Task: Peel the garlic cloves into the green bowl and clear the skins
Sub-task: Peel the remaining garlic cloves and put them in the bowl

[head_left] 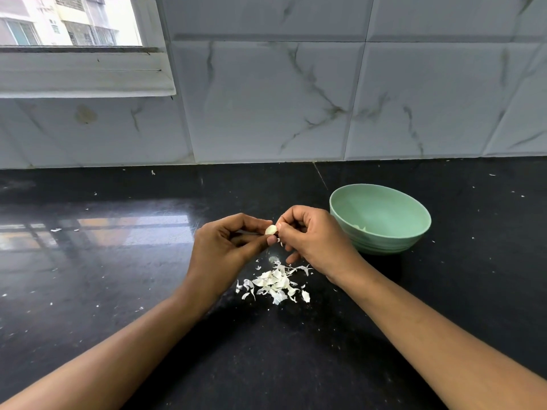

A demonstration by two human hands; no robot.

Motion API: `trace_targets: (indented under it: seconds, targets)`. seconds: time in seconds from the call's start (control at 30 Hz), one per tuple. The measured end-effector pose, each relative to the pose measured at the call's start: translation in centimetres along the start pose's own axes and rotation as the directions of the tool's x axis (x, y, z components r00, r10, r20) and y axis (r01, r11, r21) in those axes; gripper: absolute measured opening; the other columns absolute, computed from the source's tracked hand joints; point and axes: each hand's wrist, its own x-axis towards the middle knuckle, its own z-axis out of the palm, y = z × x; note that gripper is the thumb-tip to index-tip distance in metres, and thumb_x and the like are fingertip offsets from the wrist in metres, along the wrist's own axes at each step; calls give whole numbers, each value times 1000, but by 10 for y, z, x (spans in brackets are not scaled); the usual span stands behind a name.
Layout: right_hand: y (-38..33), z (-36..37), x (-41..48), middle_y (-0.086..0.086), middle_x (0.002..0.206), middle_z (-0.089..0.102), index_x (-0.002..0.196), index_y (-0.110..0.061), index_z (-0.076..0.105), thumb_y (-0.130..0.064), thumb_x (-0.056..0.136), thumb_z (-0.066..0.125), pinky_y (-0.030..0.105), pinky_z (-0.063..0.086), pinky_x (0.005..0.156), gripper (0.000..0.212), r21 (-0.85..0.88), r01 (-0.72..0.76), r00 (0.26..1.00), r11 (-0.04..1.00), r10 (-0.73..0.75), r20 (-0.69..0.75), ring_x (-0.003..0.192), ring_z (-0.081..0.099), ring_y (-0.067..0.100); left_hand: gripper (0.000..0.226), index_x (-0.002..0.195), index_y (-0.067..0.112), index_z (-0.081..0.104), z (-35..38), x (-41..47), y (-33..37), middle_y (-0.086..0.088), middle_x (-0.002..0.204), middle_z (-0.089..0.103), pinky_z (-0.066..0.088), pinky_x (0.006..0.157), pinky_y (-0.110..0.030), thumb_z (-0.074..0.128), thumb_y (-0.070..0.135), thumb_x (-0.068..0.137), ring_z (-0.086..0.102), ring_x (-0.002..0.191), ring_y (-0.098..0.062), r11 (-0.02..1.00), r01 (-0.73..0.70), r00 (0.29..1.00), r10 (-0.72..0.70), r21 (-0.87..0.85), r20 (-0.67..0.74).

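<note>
Above the skins (275, 284), left hand (225, 247) and right hand (313, 241) pinch 1 partly hidden garlic clove (270, 230).

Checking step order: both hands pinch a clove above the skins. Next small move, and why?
Likely the right hand pulls skin off the small white garlic clove the left hand pinches; it's over the papery skin pile, outside the round green bowl.

both hands (225, 244) (310, 238) pinching a garlic clove (270, 230), skins (275, 284) piled below, green bowl (381, 232) right
</note>
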Motion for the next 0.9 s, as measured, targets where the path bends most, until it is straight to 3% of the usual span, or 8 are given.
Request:
trace_targets:
  seconds: [0.07,0.27,0.6,0.67,0.73,0.8,0.83,0.9]
  targets:
    - [-2,0,-1,1,61,56,72,-16,61,-11,88,59,26,50,46,17,29,-34,999,999,34,14,53,52,7,20,84,17,72,1,0,0,5,80,75,55,69,-19,77,12,65,72,74,-11,1000,-9,1000,9,-14,16]
    - [-10,1,-2,-2,59,51,76,-10,59,-7,93,54,20,48,41,18,374,-260,965,890,225,135,48,47,2,23,92,10,68,2,3,-2,3,77,72,54,64,-19,69,11,68,67,72,-6,960,131,991,-120,-248,58]
    - [-11,1,-2,-1,62,51,75,-10,58,-10,94,52,23,49,42,20,467,-273,962,841,242,126,49,47,5,23,94,11,65,-1,10,-3,0,81,75,55,61,-14,61,9,71,71,76,-5,766,323,933,-357,-556,49]
    - [-10,-4,0,-2,61,53,75,-11,60,-10,93,54,22,47,40,18,352,-231,973,907,211,96,50,48,6,22,94,10,65,-2,10,-5,-1,83,75,55,61,-15,61,7,73,71,78,-7,748,347,921,-386,-566,54]
    - [-9,-13,3,-2,63,59,77,-12,64,-15,89,59,26,49,44,14,-23,-150,985,988,152,84,52,53,9,19,96,9,66,-2,10,-7,-3,85,75,56,60,-16,59,3,79,72,78,-8,750,386,908,-411,-537,78]
    - [-9,-22,5,-3,70,67,79,-18,69,-24,86,60,30,50,56,13,-489,-35,981,872,124,151,54,55,8,18,97,9,67,0,9,-8,-2,85,75,55,58,-16,57,1,85,72,77,-9,772,424,899,-425,-474,112]
    - [-8,-25,4,-3,73,69,80,-21,71,-28,86,60,28,48,60,14,-620,13,970,784,142,199,53,53,5,18,98,10,67,1,9,-9,-1,85,75,54,58,-16,56,2,87,71,77,-9,790,432,898,-423,-436,124]
    - [-10,-27,2,-5,73,70,78,-23,72,-33,85,62,21,42,56,16,-688,49,953,724,171,249,52,51,2,17,100,11,67,2,8,-9,0,85,75,53,59,-17,57,4,88,71,77,-9,825,432,901,-411,-363,138]
